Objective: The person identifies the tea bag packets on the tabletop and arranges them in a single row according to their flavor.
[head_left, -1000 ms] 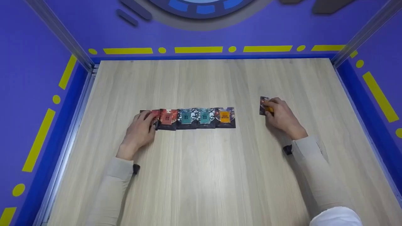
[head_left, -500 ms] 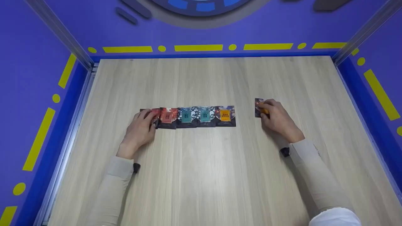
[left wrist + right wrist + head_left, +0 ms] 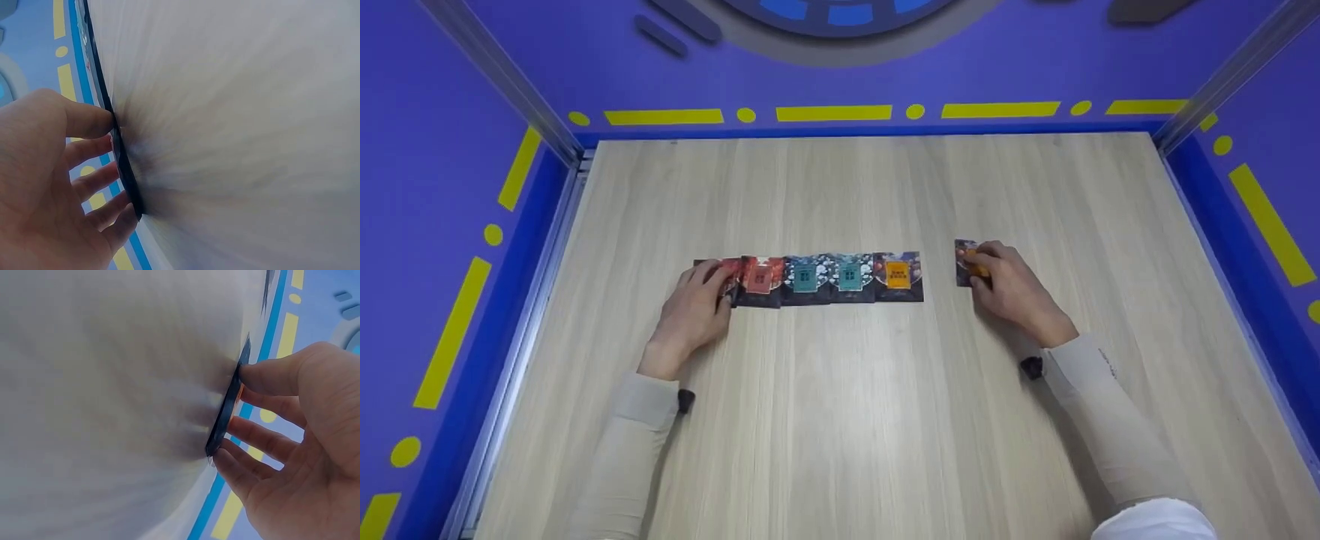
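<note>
A row of flat sachets lies edge over edge on the table. From the left come a red sachet [image 3: 727,268] mostly under my left hand, a red-labelled sachet [image 3: 761,280], two teal-labelled sachets [image 3: 806,279] and an orange-labelled sachet [image 3: 898,277]. My left hand [image 3: 690,319] holds the leftmost sachet, its thumb at the near edge in the left wrist view. Right of the row, my right hand [image 3: 1020,289] grips a second orange-labelled sachet [image 3: 962,264] flat at the tabletop. The right wrist view shows thumb and fingers around that dark packet [image 3: 225,413]; its right part is hidden from above.
The wood-grain table [image 3: 840,420] is bounded by a blue back wall [image 3: 840,90] with yellow marks and by side walls. A strip of bare table separates the row from the sachet in my right hand.
My right hand has slid leftward and slightly nearer with its orange-labelled sachet, narrowing the gap to the row. My left hand and the row stay in place.
</note>
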### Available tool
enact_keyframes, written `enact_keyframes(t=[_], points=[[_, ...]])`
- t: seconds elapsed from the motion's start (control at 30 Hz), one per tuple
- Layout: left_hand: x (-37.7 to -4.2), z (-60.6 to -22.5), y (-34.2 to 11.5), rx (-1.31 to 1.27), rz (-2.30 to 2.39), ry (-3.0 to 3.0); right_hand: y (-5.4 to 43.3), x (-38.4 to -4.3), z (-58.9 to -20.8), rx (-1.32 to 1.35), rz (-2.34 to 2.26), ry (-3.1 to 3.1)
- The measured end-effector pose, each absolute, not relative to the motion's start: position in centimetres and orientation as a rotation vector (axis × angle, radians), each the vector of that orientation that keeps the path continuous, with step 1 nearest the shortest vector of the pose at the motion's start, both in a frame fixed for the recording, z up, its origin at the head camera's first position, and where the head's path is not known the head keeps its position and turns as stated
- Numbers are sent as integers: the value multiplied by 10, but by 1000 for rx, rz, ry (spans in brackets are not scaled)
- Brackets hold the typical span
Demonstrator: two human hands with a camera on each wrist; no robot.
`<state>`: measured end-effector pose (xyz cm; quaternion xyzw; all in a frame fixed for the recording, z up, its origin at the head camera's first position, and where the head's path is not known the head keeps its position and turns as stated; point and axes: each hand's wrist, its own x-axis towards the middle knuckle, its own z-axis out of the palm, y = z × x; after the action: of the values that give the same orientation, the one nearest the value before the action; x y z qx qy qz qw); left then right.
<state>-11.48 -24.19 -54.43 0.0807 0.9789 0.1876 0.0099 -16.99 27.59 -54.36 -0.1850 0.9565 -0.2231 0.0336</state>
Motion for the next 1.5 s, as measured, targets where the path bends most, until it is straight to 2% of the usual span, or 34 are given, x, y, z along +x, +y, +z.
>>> enact_keyframes(t=[0.4, 0.77, 1.5], points=[[-116, -541, -241, 246, 589, 3039, 264, -164, -544, -645, -701, 2944], [-116, -542, -242, 236, 584, 3031, 249, -157, -541, -589, -665, 2902], [-119, -538, -245, 244, 564, 3008, 231, -153, -542, -643, -740, 2881]])
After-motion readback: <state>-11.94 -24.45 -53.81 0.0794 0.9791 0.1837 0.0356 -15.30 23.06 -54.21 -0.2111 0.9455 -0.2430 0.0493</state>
